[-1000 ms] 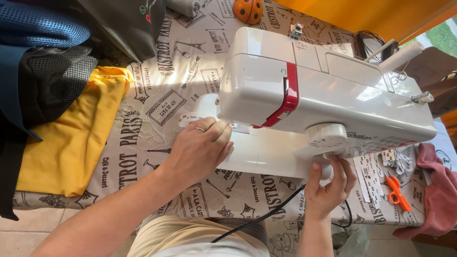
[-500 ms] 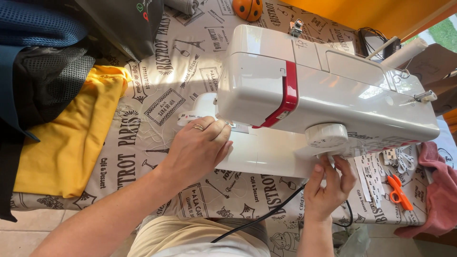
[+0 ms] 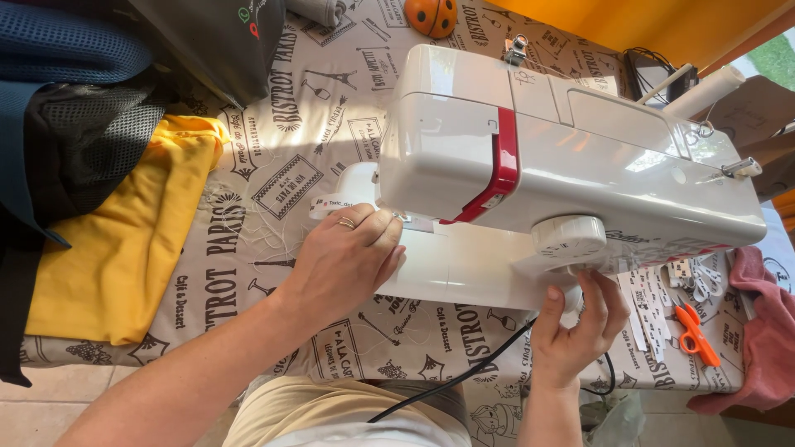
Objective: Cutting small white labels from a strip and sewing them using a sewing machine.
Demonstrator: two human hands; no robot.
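Both hands at the sewing machine (image 3: pixel 571 165), work set up, no stitching visible yet.
My left hand (image 3: pixel 344 265) presses flat, fingers together, on a label strip (image 3: pixel 331 203) by the needle; my right hand (image 3: pixel 575 331) has its grip closed on the handwheel (image 3: pixel 571 298).

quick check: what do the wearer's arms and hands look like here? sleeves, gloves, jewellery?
Both forearms are bare from the frame edge up: no sleeves show. No gloves, no watch or wristband. The left hand wears a ring, silver-looking, on one finger. The right hand has no ring that I can see. Nails look short and unpainted.
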